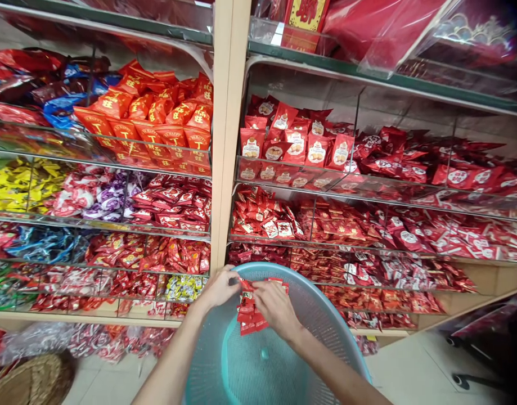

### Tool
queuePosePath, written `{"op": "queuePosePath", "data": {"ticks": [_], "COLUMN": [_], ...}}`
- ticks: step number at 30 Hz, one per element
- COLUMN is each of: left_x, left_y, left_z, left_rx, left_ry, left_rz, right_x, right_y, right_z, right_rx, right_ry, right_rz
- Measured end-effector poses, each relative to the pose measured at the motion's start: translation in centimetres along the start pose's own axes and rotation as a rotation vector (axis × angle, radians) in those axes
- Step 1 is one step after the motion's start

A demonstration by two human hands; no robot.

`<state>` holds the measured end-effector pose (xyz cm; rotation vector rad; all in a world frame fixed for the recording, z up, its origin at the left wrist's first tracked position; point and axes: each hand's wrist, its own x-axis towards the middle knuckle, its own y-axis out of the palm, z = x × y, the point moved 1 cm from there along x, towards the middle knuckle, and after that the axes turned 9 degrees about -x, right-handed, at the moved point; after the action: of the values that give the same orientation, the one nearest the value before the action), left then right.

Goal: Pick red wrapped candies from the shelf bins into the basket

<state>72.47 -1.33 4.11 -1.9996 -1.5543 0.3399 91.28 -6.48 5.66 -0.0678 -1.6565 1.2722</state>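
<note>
A large blue-green plastic basket (279, 371) with a perforated wall is in front of me, below the shelves. My left hand (221, 288) is closed at its far left rim, thumb and fingers pinched there. Just inside that rim is a small bunch of red candy packets (250, 322) with dark and gold lettering. My right hand (277, 308) is closed on these packets from the right, fingers curled over their upper part. Its fingers partly hide the packets, so how many it grips cannot be seen.
Shelves with clear dividers hold red candy packets (266, 216), orange-red bags (152, 124) and yellow-wrapped candies (11, 185). A wooden post (226, 124) separates the left and right bays. A woven basket (32, 382) stands at the lower left; caster wheels (461, 381) are at the lower right.
</note>
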Motion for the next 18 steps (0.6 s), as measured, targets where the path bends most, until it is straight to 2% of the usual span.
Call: {"op": "queuePosePath", "data": {"ticks": [2, 5, 11, 15, 18], "left_x": [0.1, 0.2, 0.2, 0.1, 0.1], "left_y": [0.1, 0.2, 0.0, -0.2, -0.2], "left_z": [0.3, 0.8, 0.1, -0.6, -0.8], "left_rx": [0.018, 0.025, 0.024, 0.041, 0.044], "left_ry": [0.016, 0.024, 0.035, 0.011, -0.001], "left_rz": [0.011, 0.009, 0.006, 0.01, 0.008], "right_x": [0.1, -0.4, -3.2, -4.8, -5.3], "right_y": [-0.4, -0.2, 2.7, 4.5, 4.9], "right_z": [-0.2, 0.3, 3.2, 4.9, 6.1], "right_rx": [0.106, 0.152, -0.031, -0.11, -0.121], "right_ry": [0.137, 0.145, -0.154, -0.377, -0.465], "right_rz": [-0.064, -0.079, 0.074, 0.094, 0.107]}}
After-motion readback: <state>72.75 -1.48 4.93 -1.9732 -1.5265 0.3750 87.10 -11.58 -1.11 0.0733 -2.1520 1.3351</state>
